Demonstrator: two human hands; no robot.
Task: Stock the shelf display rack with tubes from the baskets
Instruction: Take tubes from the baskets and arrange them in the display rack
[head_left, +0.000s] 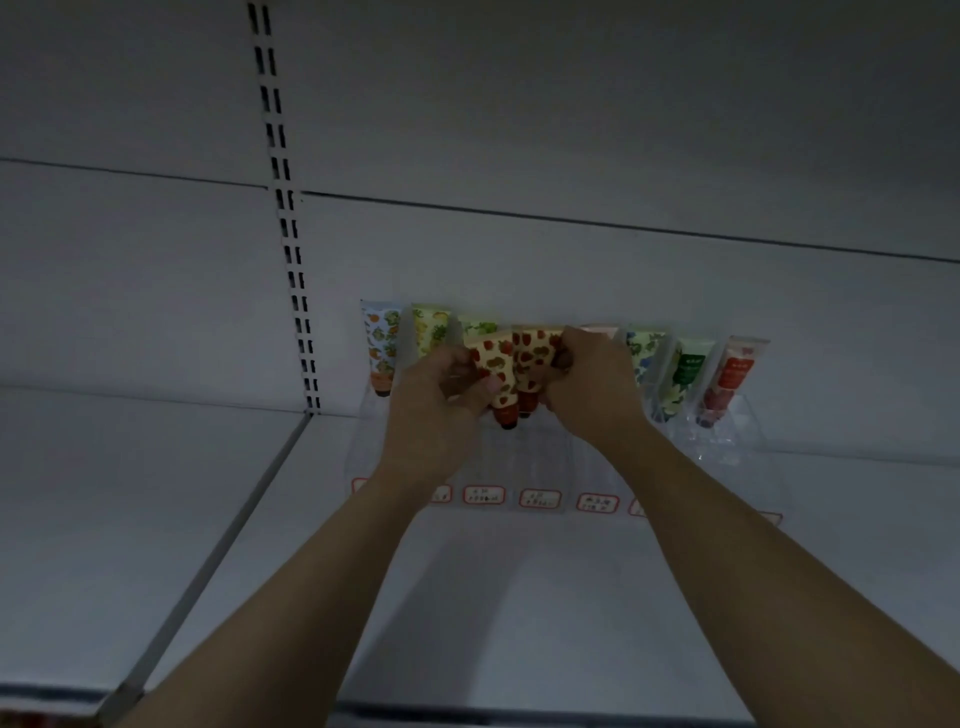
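A clear plastic display rack (727, 431) stands on the white shelf against the back wall, with red-framed price labels (540, 499) along its front. Several tubes stand cap-down in its slots: an orange-print tube (383, 343) at the left, a yellow-green one (430, 332), a blue-flower one (644, 351), a green one (688, 371) and a red one (730, 376). My left hand (441, 400) is shut on a strawberry-print tube (496, 374) with a red cap. My right hand (592, 384) grips a second strawberry-print tube (535, 358) beside it, over the rack's middle slots.
A slotted metal upright (291, 234) runs up the back wall left of the rack. The white shelf (467, 597) spreads toward me, with a seam (218, 545) to a neighbouring shelf on the left. The baskets are out of view.
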